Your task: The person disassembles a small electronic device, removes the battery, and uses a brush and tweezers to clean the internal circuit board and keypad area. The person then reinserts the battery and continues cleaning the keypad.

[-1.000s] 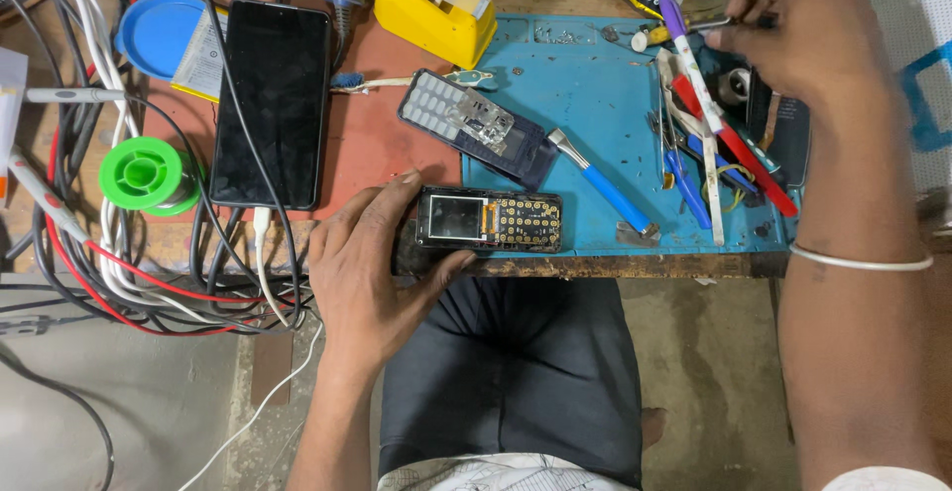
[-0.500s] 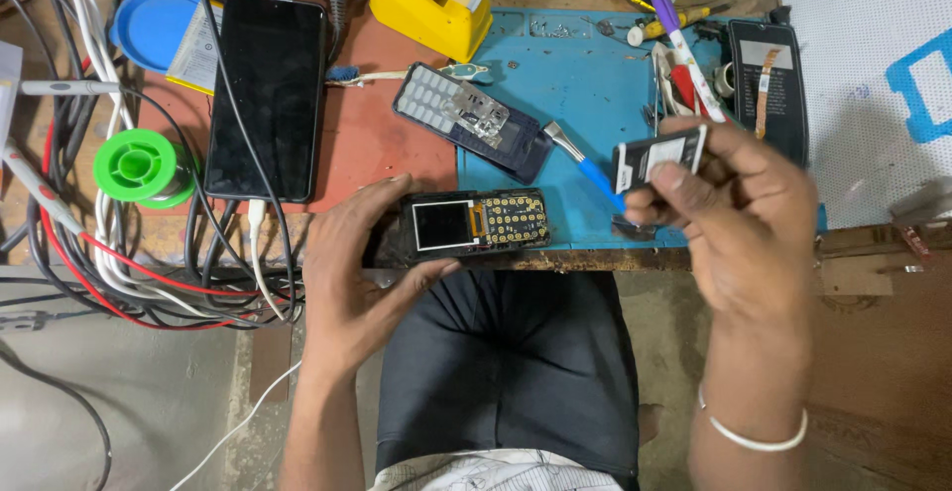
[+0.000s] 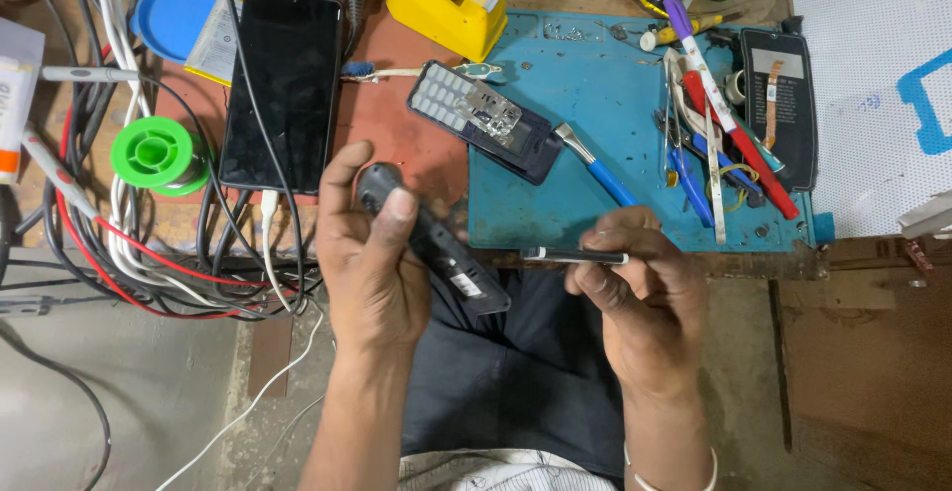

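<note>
1. Just off the blue mat's (image 3: 595, 74) near edge: left hand (image 3: 372, 263) now has the dark keypad phone (image 3: 436, 243) lifted off the bench and turned edge-on, fingers clamped round its top end.
2. Right hand (image 3: 645, 303), which was beyond the mat a second ago, is now at the near edge, fingers pinched on a thin flat battery-like part (image 3: 575, 255).
3. Part sits level, close to the phone but not touching.
4. On the mat: second opened phone (image 3: 486, 119), blue-handled tool (image 3: 595, 169).
5. Reads as the part fetched, phone presented for fitting.
</note>
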